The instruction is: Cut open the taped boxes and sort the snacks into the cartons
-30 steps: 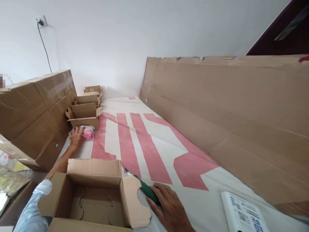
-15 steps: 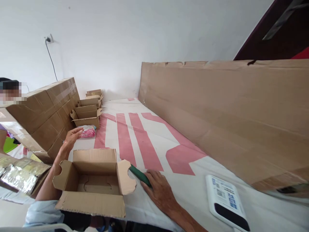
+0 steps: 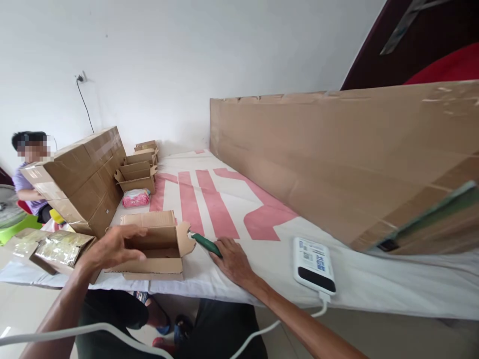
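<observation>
1. Back from the pink packet (image 3: 135,198), the left hand (image 3: 112,247) now hangs at the open box (image 3: 164,265), fingers spread; whether it touches cardboard cannot be told.
2. Beyond the left hand, the packet lies before a row of open boxes (image 3: 136,179); taped cartons (image 3: 90,184) wall off that hand's outer side, and a shiny-taped box (image 3: 63,249) sits beside its wrist.
3. Right of the right hand (image 3: 232,259) are a white device (image 3: 314,259) with its cord (image 3: 262,331) and a long cardboard panel (image 3: 318,164).
4. As before, the right hand grips a green-handled tool (image 3: 205,244), its tip end by the box's right flap.
5. Bare cloth stretches ahead of the right hand; the desk's (image 3: 232,199) near edge passes under its forearm.
</observation>
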Tool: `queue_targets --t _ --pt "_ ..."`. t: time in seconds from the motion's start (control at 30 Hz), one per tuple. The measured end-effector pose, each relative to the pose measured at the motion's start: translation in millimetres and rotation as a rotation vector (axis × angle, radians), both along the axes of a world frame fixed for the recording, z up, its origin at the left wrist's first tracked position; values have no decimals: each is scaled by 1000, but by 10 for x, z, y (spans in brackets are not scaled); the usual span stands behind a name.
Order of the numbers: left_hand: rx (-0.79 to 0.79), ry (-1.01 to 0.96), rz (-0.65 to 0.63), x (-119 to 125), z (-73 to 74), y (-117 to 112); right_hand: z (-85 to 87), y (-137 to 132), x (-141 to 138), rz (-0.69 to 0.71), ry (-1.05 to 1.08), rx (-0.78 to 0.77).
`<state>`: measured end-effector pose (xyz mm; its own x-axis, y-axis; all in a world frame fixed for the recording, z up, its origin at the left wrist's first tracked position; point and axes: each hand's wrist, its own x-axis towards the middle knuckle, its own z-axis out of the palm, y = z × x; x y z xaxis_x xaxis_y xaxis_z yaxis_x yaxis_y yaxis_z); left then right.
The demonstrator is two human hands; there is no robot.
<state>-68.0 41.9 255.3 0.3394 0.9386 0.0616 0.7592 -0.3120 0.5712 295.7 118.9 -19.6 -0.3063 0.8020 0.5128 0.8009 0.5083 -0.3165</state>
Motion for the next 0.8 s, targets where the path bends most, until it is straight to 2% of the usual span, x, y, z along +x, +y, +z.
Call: queue_targets --t 0.17,0.23,0.33,0.4,0.5,0.67,0.8 --pt "-3 391 -29 100 -545 -215 70 6 -28 -18 -70 -23" --pt "-14 475 -32 116 -683 -233 83 9 -36 -26 -84 -32" --pt "-16 547 -26 81 -787 -161 83 17 -41 -24 -81 -30" --pt "3 601 1 10 -809 -22 70 27 -42 -17 -67 -12" --pt "47 701 63 -149 -790 316 38 46 -44 -12 -49 21" --pt "85 759 149 -435 -637 982 -11 73 -53 -27 -33 64" --pt "110 785 245 -595 -540 1376 -28 82 -50 -34 -42 88"
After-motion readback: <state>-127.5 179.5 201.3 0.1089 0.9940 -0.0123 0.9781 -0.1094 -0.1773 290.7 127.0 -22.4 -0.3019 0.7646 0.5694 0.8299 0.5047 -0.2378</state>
